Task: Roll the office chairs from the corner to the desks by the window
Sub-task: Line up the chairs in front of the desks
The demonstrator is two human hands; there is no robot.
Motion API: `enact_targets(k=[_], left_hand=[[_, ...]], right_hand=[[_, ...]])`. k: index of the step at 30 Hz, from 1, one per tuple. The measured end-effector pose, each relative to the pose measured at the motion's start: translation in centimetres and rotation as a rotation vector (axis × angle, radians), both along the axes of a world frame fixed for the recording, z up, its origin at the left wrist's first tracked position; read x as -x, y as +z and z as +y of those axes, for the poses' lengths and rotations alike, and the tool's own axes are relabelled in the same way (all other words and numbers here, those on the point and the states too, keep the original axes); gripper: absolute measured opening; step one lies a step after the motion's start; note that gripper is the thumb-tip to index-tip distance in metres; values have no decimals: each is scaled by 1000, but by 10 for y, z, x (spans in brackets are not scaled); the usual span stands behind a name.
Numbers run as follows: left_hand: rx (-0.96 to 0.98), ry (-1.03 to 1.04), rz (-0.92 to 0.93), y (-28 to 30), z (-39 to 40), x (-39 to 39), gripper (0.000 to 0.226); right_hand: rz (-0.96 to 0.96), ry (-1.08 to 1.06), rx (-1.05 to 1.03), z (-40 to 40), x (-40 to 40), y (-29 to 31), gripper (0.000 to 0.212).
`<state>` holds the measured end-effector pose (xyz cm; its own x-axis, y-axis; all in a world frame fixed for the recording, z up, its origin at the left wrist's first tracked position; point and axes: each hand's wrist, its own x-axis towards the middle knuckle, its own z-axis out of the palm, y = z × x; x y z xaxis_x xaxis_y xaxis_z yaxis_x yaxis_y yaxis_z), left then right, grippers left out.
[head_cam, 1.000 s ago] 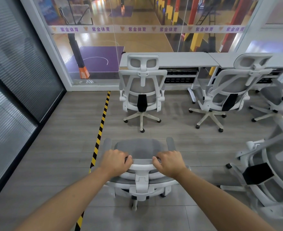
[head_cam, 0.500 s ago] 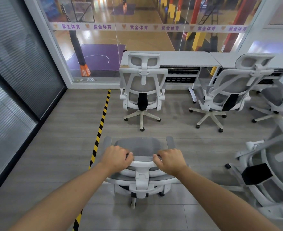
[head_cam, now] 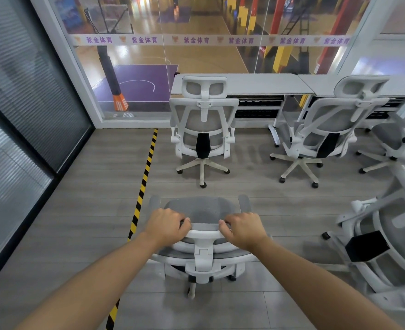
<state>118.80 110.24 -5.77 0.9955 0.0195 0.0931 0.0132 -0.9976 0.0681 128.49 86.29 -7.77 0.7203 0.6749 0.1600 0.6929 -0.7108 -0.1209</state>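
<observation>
Two bare forearms enter from the lower edge of the frame, one from the lower left, one from the lower right. No sleeves cover them up to the frame edge. The left hand and right hand are ungloved. No rings, watch or wristbands are visible.

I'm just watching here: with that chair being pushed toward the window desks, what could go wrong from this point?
1. Straight ahead, a parked chair already stands at the left desk; the pushed chair, gripped by the left hand and right hand, could bump it.
2. A tilted chair sits close on the right, so bases or casters might snag.
3. The casters run near the striped floor tape and might scuff or catch it.
</observation>
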Motion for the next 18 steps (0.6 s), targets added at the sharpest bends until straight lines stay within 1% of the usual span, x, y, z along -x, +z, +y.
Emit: enact_targets(k=[5, 14, 18], left_hand=[[-9, -13, 4, -3, 4, -3, 56], [-21, 6, -20, -4, 3, -1, 58], [-32, 38, -40, -3, -1, 1, 55]], right_hand=[[8, -24, 12, 1, 2, -1, 53], [-6, -26, 2, 2, 1, -2, 53], [2, -20, 0, 1, -1, -1, 52]])
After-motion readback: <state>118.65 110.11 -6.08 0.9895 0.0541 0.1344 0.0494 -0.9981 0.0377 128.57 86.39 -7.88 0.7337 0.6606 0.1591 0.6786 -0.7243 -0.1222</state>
